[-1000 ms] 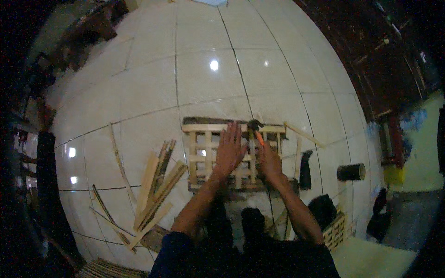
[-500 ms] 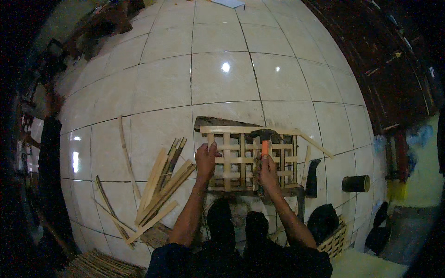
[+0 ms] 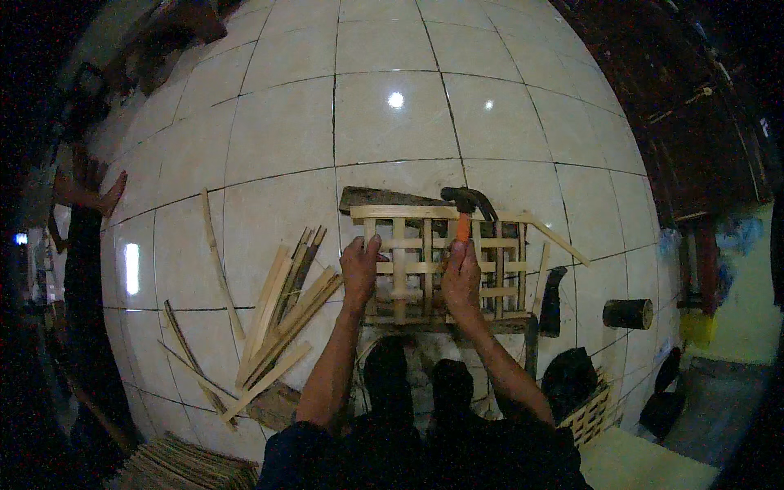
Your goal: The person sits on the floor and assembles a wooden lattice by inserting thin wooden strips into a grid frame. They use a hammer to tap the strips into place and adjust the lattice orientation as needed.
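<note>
Several bamboo slats are already joined into a lattice panel (image 3: 441, 265) that lies flat on the tiled floor (image 3: 286, 147) just beyond the person's knees, its far rail long and overhanging to the right; judging by the loose slats (image 3: 282, 314) fanned out on the left and the stack of strips (image 3: 184, 469) at the near left, a good part of the work looks undone. The left hand (image 3: 360, 269) presses on the panel's left edge, fingers spread flat and holding nothing, while the right hand (image 3: 462, 273) is clenched around the orange handle of a hammer (image 3: 467, 204) whose dark head rests at the far rail. Compared with half a second ago, the left hand has moved right onto the frame, and the hammer head now sits farther up at the rail.
</note>
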Motion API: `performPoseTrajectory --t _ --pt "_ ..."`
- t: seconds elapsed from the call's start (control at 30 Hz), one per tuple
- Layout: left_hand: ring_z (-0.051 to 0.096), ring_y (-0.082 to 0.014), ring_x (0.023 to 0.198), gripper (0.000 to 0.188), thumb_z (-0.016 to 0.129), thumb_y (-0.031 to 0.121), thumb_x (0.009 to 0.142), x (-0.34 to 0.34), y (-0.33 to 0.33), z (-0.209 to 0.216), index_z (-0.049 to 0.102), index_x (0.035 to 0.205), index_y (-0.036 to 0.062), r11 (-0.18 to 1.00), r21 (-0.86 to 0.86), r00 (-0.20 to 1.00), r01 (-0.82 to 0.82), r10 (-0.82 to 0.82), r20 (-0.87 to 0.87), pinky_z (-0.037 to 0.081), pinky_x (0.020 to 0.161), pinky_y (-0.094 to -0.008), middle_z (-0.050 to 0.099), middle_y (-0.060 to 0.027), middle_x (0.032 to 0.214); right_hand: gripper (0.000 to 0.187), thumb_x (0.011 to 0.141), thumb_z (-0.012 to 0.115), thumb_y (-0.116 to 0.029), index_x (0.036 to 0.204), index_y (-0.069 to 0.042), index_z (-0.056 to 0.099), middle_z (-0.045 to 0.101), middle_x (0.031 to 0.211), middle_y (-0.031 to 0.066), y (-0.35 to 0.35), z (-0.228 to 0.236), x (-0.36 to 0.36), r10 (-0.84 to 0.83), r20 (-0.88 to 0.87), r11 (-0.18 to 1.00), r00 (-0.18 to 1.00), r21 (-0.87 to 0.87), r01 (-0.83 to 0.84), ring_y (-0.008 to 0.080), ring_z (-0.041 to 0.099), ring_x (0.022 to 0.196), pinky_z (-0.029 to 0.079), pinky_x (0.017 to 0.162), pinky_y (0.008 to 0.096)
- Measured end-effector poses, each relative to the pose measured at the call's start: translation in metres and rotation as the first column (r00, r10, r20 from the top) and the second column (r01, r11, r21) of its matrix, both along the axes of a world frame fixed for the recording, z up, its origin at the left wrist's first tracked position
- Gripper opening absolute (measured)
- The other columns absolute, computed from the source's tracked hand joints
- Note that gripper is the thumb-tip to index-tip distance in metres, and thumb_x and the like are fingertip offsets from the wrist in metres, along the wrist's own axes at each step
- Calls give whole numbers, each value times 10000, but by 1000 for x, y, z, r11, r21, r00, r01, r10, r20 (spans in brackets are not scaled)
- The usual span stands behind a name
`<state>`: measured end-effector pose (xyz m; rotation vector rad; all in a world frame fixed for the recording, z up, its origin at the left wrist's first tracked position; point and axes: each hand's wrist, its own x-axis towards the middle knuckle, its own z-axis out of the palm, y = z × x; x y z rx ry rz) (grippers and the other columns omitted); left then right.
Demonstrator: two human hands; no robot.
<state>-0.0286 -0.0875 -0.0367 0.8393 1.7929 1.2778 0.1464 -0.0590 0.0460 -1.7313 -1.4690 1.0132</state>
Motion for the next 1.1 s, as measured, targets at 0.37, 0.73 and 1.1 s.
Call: performPoseTrajectory --t 0.37,0.73,1.1 --pt "629 -167 625 314 605 282 930 2 -1 15 561 830 -13 1000 -5 1000 -2 2 19 474 578 -315 592 -90 667 402 1014 372 -326 1230 7 434 577 709 227 7 2 14 372 374 925 850 -75 -372 410 578 667 445 582 507" --pt "669 -186 645 355 608 325 925 30 16 13 581 865 -24 997 -2 976 78 -76 204 488 596 -313 632 -118 736 422 1027 344 -395 959 -11 508 480 676 63 -12 -32 10 157 -212 983 965 -62 -173 198 491 628 432 593 376" --pt "670 -189 644 380 594 338 939 21 14 -11 558 818 -20 988 15 983 157 -155 -95 480 559 -312 593 -109 675 429 1035 316 -383 956 3 485 461 677 87 -3 -35 -35 287 -25 958 958 -20 -287 235 458 633 396 614 397"
